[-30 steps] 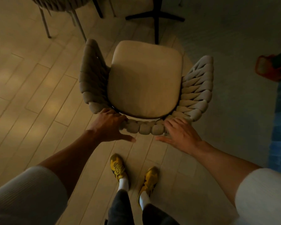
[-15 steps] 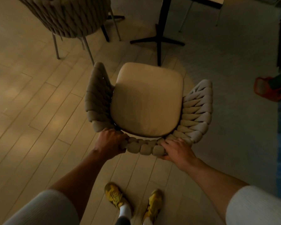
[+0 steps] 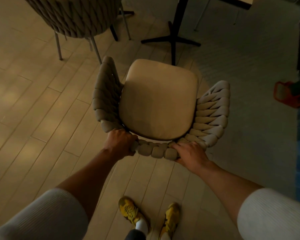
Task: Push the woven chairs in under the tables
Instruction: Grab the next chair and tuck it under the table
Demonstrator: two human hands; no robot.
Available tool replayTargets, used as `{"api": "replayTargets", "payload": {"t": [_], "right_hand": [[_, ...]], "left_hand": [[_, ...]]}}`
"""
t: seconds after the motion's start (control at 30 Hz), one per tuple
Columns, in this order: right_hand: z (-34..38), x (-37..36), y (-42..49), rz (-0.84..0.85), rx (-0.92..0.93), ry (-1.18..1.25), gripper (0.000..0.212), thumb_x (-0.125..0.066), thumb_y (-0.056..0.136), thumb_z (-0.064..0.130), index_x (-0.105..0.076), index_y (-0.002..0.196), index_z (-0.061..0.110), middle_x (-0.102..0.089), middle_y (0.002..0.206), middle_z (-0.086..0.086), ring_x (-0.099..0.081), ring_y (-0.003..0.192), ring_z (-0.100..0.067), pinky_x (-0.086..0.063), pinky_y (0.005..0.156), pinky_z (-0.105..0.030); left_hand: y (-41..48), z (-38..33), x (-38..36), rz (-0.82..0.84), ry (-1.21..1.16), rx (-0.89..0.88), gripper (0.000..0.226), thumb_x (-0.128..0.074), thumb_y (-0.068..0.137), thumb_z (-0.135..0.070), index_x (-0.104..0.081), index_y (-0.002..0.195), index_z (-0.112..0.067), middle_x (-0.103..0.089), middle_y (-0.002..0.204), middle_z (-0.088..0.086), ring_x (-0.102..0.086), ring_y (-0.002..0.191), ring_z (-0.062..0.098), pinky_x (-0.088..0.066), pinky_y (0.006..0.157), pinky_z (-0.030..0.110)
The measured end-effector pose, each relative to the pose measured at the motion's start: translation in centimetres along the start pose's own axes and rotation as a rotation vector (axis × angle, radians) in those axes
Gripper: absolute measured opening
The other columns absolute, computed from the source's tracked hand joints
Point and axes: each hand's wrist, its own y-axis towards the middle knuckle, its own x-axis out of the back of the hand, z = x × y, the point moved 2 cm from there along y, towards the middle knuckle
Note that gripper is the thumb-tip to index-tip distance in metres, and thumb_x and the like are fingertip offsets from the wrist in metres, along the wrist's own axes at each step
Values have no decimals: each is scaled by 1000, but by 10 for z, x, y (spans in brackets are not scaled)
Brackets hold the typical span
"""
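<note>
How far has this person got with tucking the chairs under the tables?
Done: nothing certain; whether the second woven chair at upper left is tucked in cannot be told. In hand: the left hand and right hand grip the back rim of the woven chair. Left: its seat is in the open, just reaching the black pedestal foot of the table, so the push in remains.

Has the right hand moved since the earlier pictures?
Yes. Against the woven chair, the right hand went forward: a second ago it lay open behind the backrest rim, fingertips touching; now it grips that rim.
</note>
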Motion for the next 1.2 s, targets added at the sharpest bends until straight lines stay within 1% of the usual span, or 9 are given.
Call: {"api": "replayTargets", "payload": {"t": [0.13,0.27,0.43,0.57,0.67,0.77,0.83,1.0,1.2], "right_hand": [[7,3,18,20,-15,-24,43,-69,88,50,-62,127,34,-68,115,9,-64,107,-19,-37,83,-34],[13,3,37,7,-38,-71,39,-78,79,50,-67,113,34,-71,101,9,-68,93,-21,-37,73,-34],[17,8,65,-48,-46,-69,33,-78,78,49,-70,106,33,-71,93,9,-68,83,-20,-37,70,-34],[16,14,85,-45,-64,-37,30,-82,74,43,-71,100,34,-71,88,9,-68,81,-20,-43,70,-36],[13,21,97,-38,-91,-58,33,-86,70,39,-71,99,35,-72,88,10,-69,80,-19,-43,73,-37],[7,27,112,-24,-109,-78,38,-86,69,39,-70,103,37,-72,90,11,-69,83,-17,-38,74,-36],[1,31,124,-17,-126,-94,39,-84,69,37,-69,104,38,-71,91,12,-68,85,-16,-36,75,-35],[-11,45,158,11,-170,-123,36,-85,66,34,-69,98,37,-70,85,10,-68,77,-19,-35,74,-37],[-26,54,190,51,-195,-112,36,-83,69,33,-67,101,35,-70,91,9,-68,79,-21,-37,80,-42]], "left_hand": [[13,20,0,4,38,-18,49,-73,74,-56,-60,121,-47,-70,100,-19,-65,94,12,-53,84,36],[28,45,2,9,37,-66,46,-72,75,-55,-61,119,-47,-69,97,-20,-65,90,9,-53,81,33],[46,75,16,24,26,-116,39,-74,82,-43,-62,119,-43,-70,93,-19,-67,86,7,-56,77,30],[67,100,29,73,82,-141,46,-74,86,-27,-61,129,-37,-70,113,-14,-67,107,12,-54,96,35],[85,107,33,33,209,-143,50,-81,77,-32,-62,122,-43,-70,109,-20,-63,113,11,-36,115,43],[102,114,33,48,247,-113,47,-83,73,-40,-63,116,-46,-68,98,-24,-62,103,9,-35,105,40],[114,118,37,62,257,-111,48,-83,73,-42,-62,116,-47,-68,99,-23,-62,100,9,-36,99,39],[147,130,55,86,252,-75,50,-81,76,-42,-60,120,-47,-67,104,-22,-60,102,11,-36,97,40],[178,142,77,111,267,-68,51,-81,74,-41,-59,120,-48,-67,108,-22,-61,106,11,-35,95,41]]}}
